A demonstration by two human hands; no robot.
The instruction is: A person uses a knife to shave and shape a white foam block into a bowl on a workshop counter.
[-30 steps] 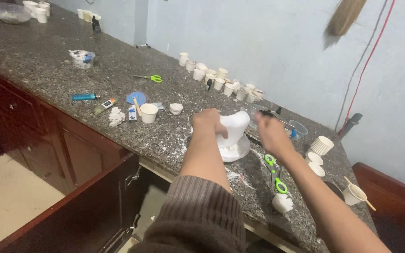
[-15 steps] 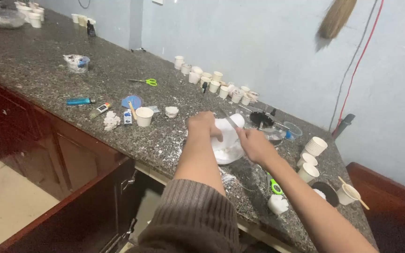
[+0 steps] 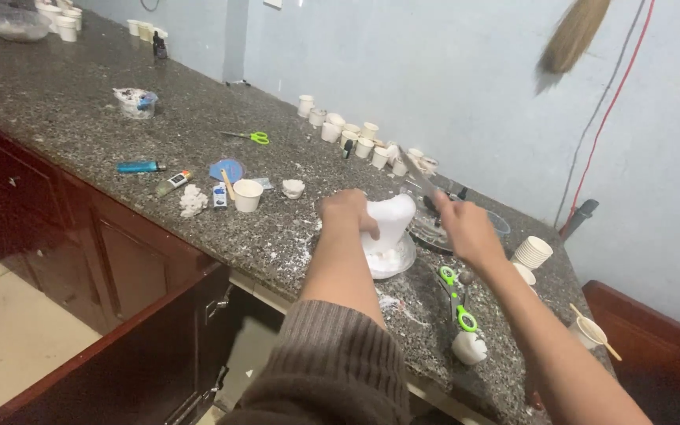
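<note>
1. The left hand [image 3: 348, 214] is curled around the side of a white plaster-like form [image 3: 391, 224] that stands upright on a small round plate [image 3: 397, 264], close to the front edge of the granite counter [image 3: 64, 110], right of its middle.
2. The right hand [image 3: 466, 228] is closed around a thin flat blade [image 3: 419, 175], which angles up and away over the form; its tip looks blurred.
3. To my eye the main risk is the blade slipping off the smooth white surface toward the left-hand fingers just beside it.
4. The plate sits near the front edge, so a hard push could slide it and the form off the counter.
5. Green-handled scissors [image 3: 456, 297] lie just beside the right forearm; a sweep of the arm could knock them or the small white lump [image 3: 468, 348] at the edge onto the floor.
6. A stack of paper cups [image 3: 531, 252] stands toward the right end.
7. Packages: a small blue-and-white tube [image 3: 220, 195] and a blue lighter [image 3: 139, 167] lie near the front edge, left of a white cup [image 3: 247, 194]; a crumpled clear bag [image 3: 135, 101] lies farther left. Any printing is too small to make out.
</note>
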